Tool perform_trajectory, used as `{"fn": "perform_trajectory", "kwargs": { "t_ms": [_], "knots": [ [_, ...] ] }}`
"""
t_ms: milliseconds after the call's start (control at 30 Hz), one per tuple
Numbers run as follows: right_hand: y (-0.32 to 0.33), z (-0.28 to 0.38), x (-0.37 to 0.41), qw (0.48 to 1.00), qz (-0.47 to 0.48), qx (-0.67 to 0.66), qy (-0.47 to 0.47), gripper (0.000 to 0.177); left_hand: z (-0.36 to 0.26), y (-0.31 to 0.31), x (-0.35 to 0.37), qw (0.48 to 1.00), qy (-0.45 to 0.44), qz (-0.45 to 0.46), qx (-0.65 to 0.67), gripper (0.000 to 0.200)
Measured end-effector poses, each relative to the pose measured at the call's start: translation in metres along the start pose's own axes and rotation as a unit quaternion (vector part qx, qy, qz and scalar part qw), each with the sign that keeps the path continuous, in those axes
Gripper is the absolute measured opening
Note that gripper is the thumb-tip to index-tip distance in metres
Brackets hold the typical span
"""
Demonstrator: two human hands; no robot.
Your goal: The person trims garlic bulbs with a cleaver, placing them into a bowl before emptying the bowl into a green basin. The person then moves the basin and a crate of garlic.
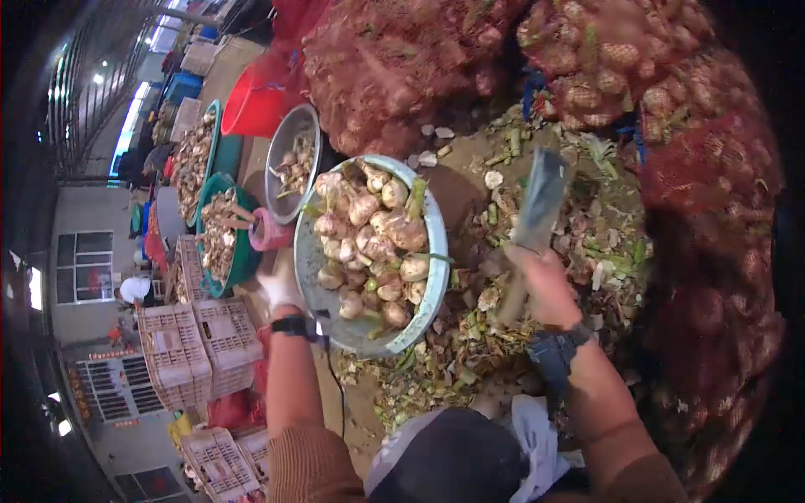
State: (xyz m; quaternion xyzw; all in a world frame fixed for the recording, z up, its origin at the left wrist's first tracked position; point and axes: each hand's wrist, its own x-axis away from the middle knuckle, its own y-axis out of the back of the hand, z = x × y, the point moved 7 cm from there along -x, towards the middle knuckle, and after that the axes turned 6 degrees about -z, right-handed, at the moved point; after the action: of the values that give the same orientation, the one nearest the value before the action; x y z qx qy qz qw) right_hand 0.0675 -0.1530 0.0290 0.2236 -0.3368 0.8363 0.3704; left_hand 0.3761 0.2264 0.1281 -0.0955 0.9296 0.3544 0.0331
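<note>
A cleaver (543, 197) with a broad grey blade is gripped in my right hand (543, 283), its blade pointing away from me over the trimmings. My left hand (281, 285), smeared by motion and very bright, is beside the left rim of a light-blue basin (434, 289); its fingers do not show clearly. Garlic bulbs (373, 235) with short stems fill much of that basin. Under the cleaver, cut stems and peelings (495, 335) litter the ground.
Red mesh sacks (402, 67) of garlic stand ahead and along the right. A metal bowl (277, 197), a red bucket (251, 101), green basins (245, 260) of garlic and plastic crates (176, 352) are to the left. A person (134, 291) is farther off.
</note>
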Motion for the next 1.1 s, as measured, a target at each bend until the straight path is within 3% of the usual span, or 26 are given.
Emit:
{"fn": "perform_trajectory", "kwargs": {
  "t_ms": [33,67,100,133,167,200,233,300,333,367,400,433,500,533,633,667,700,767,867,900,933,1067,1100],
  "knots": [
    [-0.022,-0.005,-0.004,0.997,0.036,-0.062,-0.014,0.028,-0.018,0.008,0.052,0.99,0.069,-0.093,-0.077,0.078],
    [-0.042,-0.011,-0.008,0.989,0.071,-0.124,-0.029,0.03,0.071,0.017,0.039,0.967,0.213,-0.01,-0.139,0.074],
    [-0.055,-0.026,-0.017,0.989,0.077,-0.123,-0.04,0.03,0.158,0.005,0.034,0.892,0.429,0.075,0.125,0.07],
    [-0.068,-0.025,-0.026,0.987,0.087,-0.029,0.134,0.034,0.1,-0.013,0.076,0.862,0.454,0.152,0.166,0.061],
    [-0.083,-0.017,-0.022,0.946,0.095,0.066,0.302,0.038,0.12,-0.019,0.081,0.827,0.483,0.186,0.219,0.053],
    [-0.108,-0.016,-0.02,0.979,0.088,-0.181,-0.019,0.04,0.137,-0.011,0.072,0.866,0.457,0.146,0.14,0.05],
    [-0.122,-0.008,-0.021,0.98,0.09,-0.175,-0.024,0.04,0.148,-0.005,0.062,0.895,0.428,0.108,0.062,0.048],
    [-0.123,-0.015,-0.023,0.973,-0.024,-0.214,-0.08,0.038,0.149,-0.002,0.064,0.9,0.414,0.121,0.071,0.045],
    [-0.112,-0.018,-0.039,0.989,-0.015,-0.123,0.086,0.037,0.145,0.0,0.075,0.888,0.438,0.122,0.074,0.043],
    [-0.101,-0.023,-0.047,0.97,0.002,-0.024,0.242,0.037,0.134,0.005,0.093,0.874,0.465,0.121,0.075,0.041],
    [-0.097,-0.017,-0.051,0.988,-0.027,-0.077,0.131,0.038,0.114,0.0,0.114,0.84,0.491,0.13,0.192,0.035],
    [-0.094,-0.007,-0.05,0.99,-0.061,-0.129,0.021,0.039,0.104,0.006,0.134,0.83,0.506,0.132,0.191,0.035],
    [-0.085,0.006,-0.037,0.986,-0.082,-0.143,-0.022,0.029,0.07,0.014,0.158,0.884,0.38,0.18,0.202,0.032],
    [-0.082,0.027,-0.012,0.993,-0.09,-0.073,0.025,0.025,0.058,0.02,0.179,0.875,0.398,0.177,0.21,0.032],
    [-0.034,0.039,0.013,0.983,-0.136,-0.105,-0.067,0.023,0.026,0.032,0.228,0.796,0.553,0.076,0.234,0.034],
    [-0.018,0.051,0.032,0.987,-0.133,-0.077,-0.045,0.024,0.044,0.028,0.248,0.763,0.575,0.094,0.281,0.042],
    [-0.011,0.066,0.047,0.99,-0.129,-0.044,-0.025,0.026,0.02,0.036,0.248,0.799,0.535,0.069,0.265,0.048],
    [0.018,0.082,0.107,0.982,-0.131,-0.096,-0.096,0.029,-0.044,0.058,0.273,0.805,0.528,0.051,0.265,0.052],
    [0.062,0.119,0.189,0.976,-0.185,-0.083,-0.08,0.031,-0.09,0.08,0.312,0.786,0.552,0.122,0.251,0.057],
    [0.093,0.129,0.209,0.972,-0.195,-0.109,-0.067,0.032,-0.138,0.091,0.308,0.772,0.518,0.13,0.344,0.056],
    [0.109,0.145,0.236,0.972,-0.198,-0.099,-0.073,0.029,-0.149,0.1,0.319,0.781,0.507,0.139,0.338,0.052],
    [0.118,0.221,0.341,0.982,-0.171,-0.079,-0.027,0.023,-0.227,0.159,0.343,0.78,0.494,0.17,0.343,0.039],
    [0.122,0.236,0.367,0.974,-0.217,-0.068,-0.022,0.023,-0.243,0.171,0.352,0.772,0.501,0.188,0.344,0.043]
  ]
}}
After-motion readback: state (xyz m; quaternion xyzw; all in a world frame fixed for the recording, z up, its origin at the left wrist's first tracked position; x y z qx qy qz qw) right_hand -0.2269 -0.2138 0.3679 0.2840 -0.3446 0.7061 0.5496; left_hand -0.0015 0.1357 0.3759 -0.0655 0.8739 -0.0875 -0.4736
